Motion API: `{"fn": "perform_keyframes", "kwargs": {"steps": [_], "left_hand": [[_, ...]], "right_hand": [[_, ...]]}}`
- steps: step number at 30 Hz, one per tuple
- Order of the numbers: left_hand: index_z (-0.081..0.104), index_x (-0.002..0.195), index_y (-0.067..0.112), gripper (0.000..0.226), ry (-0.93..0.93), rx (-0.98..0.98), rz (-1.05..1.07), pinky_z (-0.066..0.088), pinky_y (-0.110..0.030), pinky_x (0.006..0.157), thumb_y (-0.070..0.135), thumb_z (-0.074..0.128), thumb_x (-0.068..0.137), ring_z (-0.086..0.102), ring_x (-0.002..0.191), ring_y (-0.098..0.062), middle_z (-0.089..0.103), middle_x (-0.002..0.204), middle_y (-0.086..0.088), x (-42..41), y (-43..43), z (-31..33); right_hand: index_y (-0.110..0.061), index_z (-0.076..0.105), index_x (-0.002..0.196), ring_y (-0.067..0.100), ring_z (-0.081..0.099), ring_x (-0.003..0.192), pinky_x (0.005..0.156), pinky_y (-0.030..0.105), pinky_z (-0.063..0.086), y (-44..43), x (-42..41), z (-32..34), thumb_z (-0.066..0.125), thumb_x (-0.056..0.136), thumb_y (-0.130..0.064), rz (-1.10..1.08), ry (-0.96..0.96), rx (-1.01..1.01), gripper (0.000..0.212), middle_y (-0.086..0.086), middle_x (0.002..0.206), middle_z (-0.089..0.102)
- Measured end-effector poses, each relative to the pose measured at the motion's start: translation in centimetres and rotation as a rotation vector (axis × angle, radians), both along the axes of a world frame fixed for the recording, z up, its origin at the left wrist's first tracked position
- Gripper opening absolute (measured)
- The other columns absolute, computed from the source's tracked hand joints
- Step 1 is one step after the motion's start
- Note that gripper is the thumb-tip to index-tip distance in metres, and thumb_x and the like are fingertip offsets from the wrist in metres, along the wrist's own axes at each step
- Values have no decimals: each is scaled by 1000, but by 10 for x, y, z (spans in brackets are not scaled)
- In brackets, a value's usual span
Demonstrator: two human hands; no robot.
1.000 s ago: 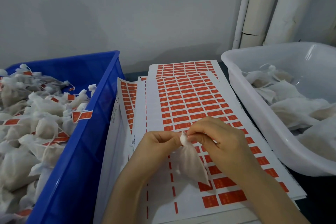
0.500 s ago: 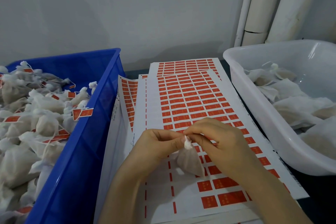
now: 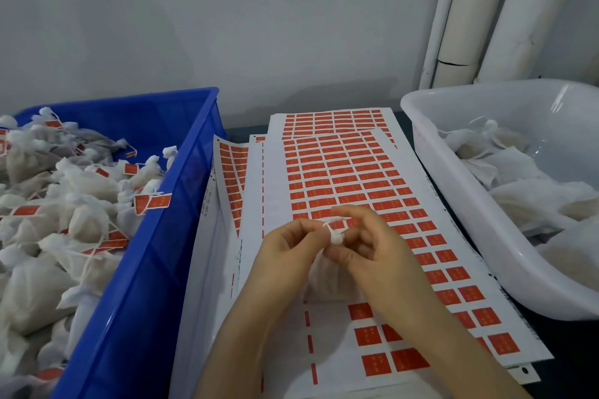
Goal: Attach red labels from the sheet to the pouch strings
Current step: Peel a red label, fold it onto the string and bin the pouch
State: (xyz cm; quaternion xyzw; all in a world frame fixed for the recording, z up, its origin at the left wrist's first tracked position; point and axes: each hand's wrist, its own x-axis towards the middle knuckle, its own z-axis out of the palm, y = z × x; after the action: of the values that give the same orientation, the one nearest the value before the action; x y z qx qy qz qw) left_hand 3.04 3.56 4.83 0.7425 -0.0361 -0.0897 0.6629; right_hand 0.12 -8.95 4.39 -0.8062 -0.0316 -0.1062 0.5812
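A small white mesh pouch (image 3: 327,282) hangs between my hands above the label sheet (image 3: 340,178), which carries rows of red labels. My left hand (image 3: 285,256) pinches the pouch at its gathered neck (image 3: 337,237). My right hand (image 3: 372,253) pinches the same neck from the right, and its raised fingers hold the thin white string (image 3: 335,220) looped above the knot. Most of the pouch body is hidden behind my right hand. No red label is on this string.
A blue crate (image 3: 155,256) on the left holds several white pouches with red labels on their strings. A white tub (image 3: 453,204) on the right holds several unlabelled pouches. More label sheets (image 3: 227,172) lie stacked under the top one. White pipes (image 3: 470,16) stand at the back right.
My hands stayed over the sheet. The right fingers have lifted and drawn the string up from the neck, and the pouch now hangs more hidden behind my right hand.
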Motion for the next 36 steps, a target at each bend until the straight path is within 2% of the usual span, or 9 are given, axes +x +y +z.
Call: {"fn": "perform_keyframes", "kwargs": {"steps": [6, 10, 15, 17, 20, 26, 31, 34, 36], "left_hand": [[72, 83, 27, 22, 10, -115, 37, 51, -29, 86, 42, 56, 85, 68, 93, -13, 73, 88, 9, 0, -5, -2], [69, 93, 24, 32, -56, -206, 78, 53, -26, 84, 45, 55, 73, 67, 95, -7, 72, 94, 11, -3, -7, 0], [67, 86, 18, 26, -57, -307, 136, 53, -31, 85, 38, 58, 71, 68, 94, -14, 72, 91, 5, -3, -5, -2], [65, 85, 15, 28, -64, -349, 159, 55, -33, 81, 38, 58, 70, 70, 90, -16, 73, 90, 3, -2, 0, -2], [63, 83, 10, 28, -96, -397, 191, 56, -24, 67, 35, 59, 70, 71, 80, -13, 72, 81, 4, 1, 6, 0], [63, 82, 10, 26, -86, -423, 289, 55, -20, 62, 33, 58, 70, 70, 71, -13, 70, 74, 3, 3, 9, -1], [63, 82, 10, 21, 36, -474, 268, 59, -33, 67, 29, 56, 79, 72, 70, -18, 72, 73, 0, 4, 7, 1], [61, 93, 9, 14, 147, -467, 260, 58, -32, 56, 21, 53, 91, 73, 74, -24, 73, 78, -2, 9, 12, 5], [60, 93, 14, 10, 159, -324, 343, 54, -27, 47, 21, 54, 93, 72, 65, -20, 72, 78, -2, 13, 16, 3]], "right_hand": [[-54, 44, 100, -17, 56, 81, 57, -2, 41, -1, -2, -1, 65, 83, -27, 20, 48, 5, 38, -31, 81, 60], [-56, 43, 96, -11, 58, 74, 57, 1, 44, -2, -1, -1, 63, 85, -25, 52, 87, -60, 39, -28, 70, 59], [-54, 44, 95, -6, 58, 66, 56, 4, 44, -4, -2, 1, 63, 87, -23, 113, 173, -126, 38, -19, 63, 58], [-50, 49, 93, -5, 57, 70, 61, 4, 43, -5, -3, 1, 60, 88, -26, 129, 205, -176, 26, -22, 69, 57], [-43, 52, 87, -7, 51, 77, 72, 4, 37, -4, -4, -1, 56, 91, -29, 153, 227, -247, 15, -29, 81, 51], [-40, 51, 82, -7, 51, 77, 66, 2, 32, 0, -1, 0, 54, 92, -28, 172, 223, -318, 17, -27, 80, 52], [-41, 51, 79, -7, 52, 78, 66, 3, 35, 0, 0, -3, 55, 91, -29, 171, 236, -326, 17, -26, 79, 53], [-47, 53, 81, -10, 53, 79, 65, 3, 38, 0, 0, -3, 55, 90, -36, 164, 230, -286, 14, -32, 80, 53], [-50, 53, 83, -13, 54, 80, 69, 3, 44, -2, 1, -4, 52, 91, -38, 131, 210, -264, 14, -35, 82, 53]]}}
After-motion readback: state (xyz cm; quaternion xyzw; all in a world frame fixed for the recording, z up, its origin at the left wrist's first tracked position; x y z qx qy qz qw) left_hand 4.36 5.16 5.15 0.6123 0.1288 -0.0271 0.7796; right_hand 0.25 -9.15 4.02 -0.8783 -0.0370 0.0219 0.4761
